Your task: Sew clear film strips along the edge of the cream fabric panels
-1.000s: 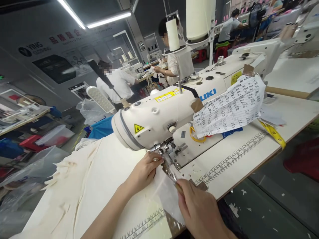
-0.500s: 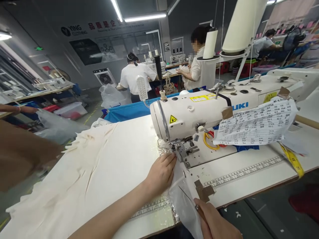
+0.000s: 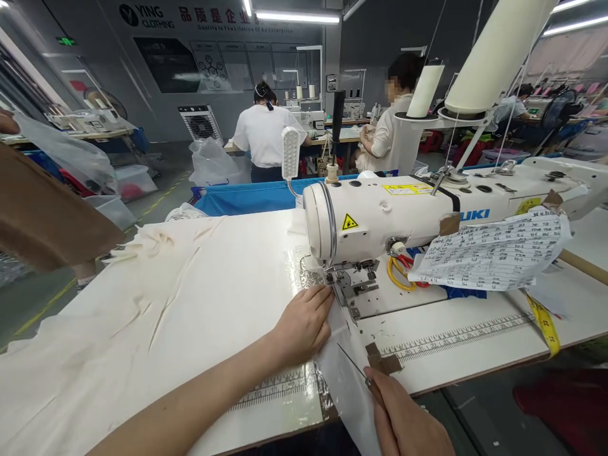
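We read "YING CLOTHING" on the grey wall sign (image 3: 146, 16), beside red Chinese characters. The sewing machine (image 3: 427, 212) bore blue letters "UKI", partly hidden. Its yellow warning triangle sticker (image 3: 349, 222) and the handwritten paper sheet (image 3: 494, 250) stayed illegible.

Your left hand (image 3: 304, 323) lies flat on a strip of sheer white fabric (image 3: 349, 386), fingertips just beside the presser foot (image 3: 349, 288) of the white sewing machine (image 3: 418, 212). Your right hand (image 3: 408, 421) pinches a thin pointed tool (image 3: 354, 364) whose tip rests on the same strip, close to a patch of brown tape (image 3: 384, 362) on the desk (image 3: 465, 345). Cream cloth (image 3: 133, 310) spreads over the desk to your left. A handwritten sheet (image 3: 494, 250) hangs taped to the machine arm (yellow-handled scissors (image 3: 398, 273) lie beneath it). 2 thread cones (image 3: 494, 57) stand behind, and a yellow tape measure (image 3: 544, 323) trails off the desk edge.
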`<action>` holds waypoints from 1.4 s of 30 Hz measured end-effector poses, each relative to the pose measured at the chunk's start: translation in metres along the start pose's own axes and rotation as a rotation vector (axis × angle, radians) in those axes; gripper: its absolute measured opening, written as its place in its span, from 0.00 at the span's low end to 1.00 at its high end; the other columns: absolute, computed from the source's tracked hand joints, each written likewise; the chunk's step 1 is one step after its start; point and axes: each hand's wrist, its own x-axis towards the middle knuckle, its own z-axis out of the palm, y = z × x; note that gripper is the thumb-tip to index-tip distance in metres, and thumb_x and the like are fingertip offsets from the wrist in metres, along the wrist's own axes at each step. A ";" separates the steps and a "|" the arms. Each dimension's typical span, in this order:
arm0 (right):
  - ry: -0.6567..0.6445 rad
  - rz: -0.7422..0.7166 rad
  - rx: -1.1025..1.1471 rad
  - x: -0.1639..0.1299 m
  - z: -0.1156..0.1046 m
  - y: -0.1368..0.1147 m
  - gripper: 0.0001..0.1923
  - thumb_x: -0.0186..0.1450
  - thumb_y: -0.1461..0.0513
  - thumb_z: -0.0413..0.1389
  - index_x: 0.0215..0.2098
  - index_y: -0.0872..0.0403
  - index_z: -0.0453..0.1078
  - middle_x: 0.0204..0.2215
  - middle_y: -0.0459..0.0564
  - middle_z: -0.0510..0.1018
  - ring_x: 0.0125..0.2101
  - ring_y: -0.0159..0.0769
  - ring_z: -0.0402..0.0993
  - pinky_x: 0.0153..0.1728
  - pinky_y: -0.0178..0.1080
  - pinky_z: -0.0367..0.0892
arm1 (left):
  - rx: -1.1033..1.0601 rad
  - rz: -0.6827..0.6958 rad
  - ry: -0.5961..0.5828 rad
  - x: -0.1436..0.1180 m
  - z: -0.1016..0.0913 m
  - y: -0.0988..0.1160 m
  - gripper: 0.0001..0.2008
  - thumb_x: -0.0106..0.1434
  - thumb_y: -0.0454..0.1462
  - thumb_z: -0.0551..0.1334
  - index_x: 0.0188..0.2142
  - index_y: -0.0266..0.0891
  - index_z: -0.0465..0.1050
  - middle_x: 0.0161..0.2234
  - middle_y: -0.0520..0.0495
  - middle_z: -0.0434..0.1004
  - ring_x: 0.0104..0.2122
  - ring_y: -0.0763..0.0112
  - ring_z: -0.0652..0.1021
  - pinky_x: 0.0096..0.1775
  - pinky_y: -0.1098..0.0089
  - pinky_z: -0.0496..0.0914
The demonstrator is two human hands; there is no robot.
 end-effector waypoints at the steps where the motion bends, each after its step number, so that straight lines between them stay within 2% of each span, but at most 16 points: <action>1: -0.006 -0.020 -0.012 0.002 -0.001 0.001 0.19 0.71 0.67 0.41 0.58 0.53 0.61 0.43 0.53 0.83 0.33 0.38 0.83 0.24 0.33 0.78 | 0.004 -0.001 0.007 0.000 0.000 0.001 0.24 0.67 0.35 0.51 0.60 0.28 0.64 0.59 0.34 0.67 0.59 0.52 0.66 0.59 0.51 0.65; 9: -0.050 -0.103 -0.074 0.011 0.000 0.010 0.19 0.71 0.65 0.42 0.59 0.56 0.60 0.44 0.56 0.82 0.35 0.37 0.83 0.28 0.32 0.78 | 0.029 -0.005 0.020 -0.002 -0.001 0.010 0.23 0.68 0.36 0.49 0.59 0.27 0.64 0.59 0.32 0.66 0.60 0.50 0.65 0.58 0.51 0.64; 14: -0.026 -0.153 -0.085 0.017 -0.001 0.010 0.18 0.71 0.66 0.42 0.58 0.58 0.59 0.45 0.57 0.81 0.37 0.38 0.83 0.30 0.33 0.78 | 0.045 -0.015 -0.014 -0.006 0.000 0.015 0.25 0.68 0.37 0.49 0.61 0.24 0.61 0.61 0.31 0.64 0.61 0.49 0.63 0.61 0.52 0.60; 27: -0.006 -0.179 -0.098 0.027 0.002 0.008 0.18 0.70 0.68 0.43 0.57 0.58 0.60 0.43 0.57 0.82 0.39 0.39 0.82 0.32 0.34 0.77 | 0.059 0.034 0.016 -0.011 -0.002 0.021 0.25 0.68 0.37 0.49 0.60 0.24 0.63 0.60 0.32 0.65 0.60 0.49 0.65 0.61 0.52 0.58; 38: -0.021 -0.169 -0.107 0.046 0.006 0.002 0.17 0.71 0.65 0.41 0.55 0.56 0.62 0.42 0.52 0.82 0.34 0.36 0.83 0.24 0.32 0.75 | 0.054 0.011 0.024 -0.007 0.003 0.010 0.24 0.68 0.37 0.51 0.60 0.26 0.63 0.60 0.34 0.65 0.60 0.52 0.64 0.62 0.52 0.57; 42: -0.009 -0.156 -0.119 0.052 0.009 -0.001 0.17 0.70 0.66 0.42 0.54 0.57 0.63 0.43 0.53 0.83 0.35 0.38 0.83 0.27 0.35 0.77 | 0.029 -0.030 0.024 -0.003 0.001 0.006 0.23 0.65 0.34 0.54 0.57 0.26 0.65 0.57 0.34 0.66 0.58 0.51 0.65 0.60 0.52 0.59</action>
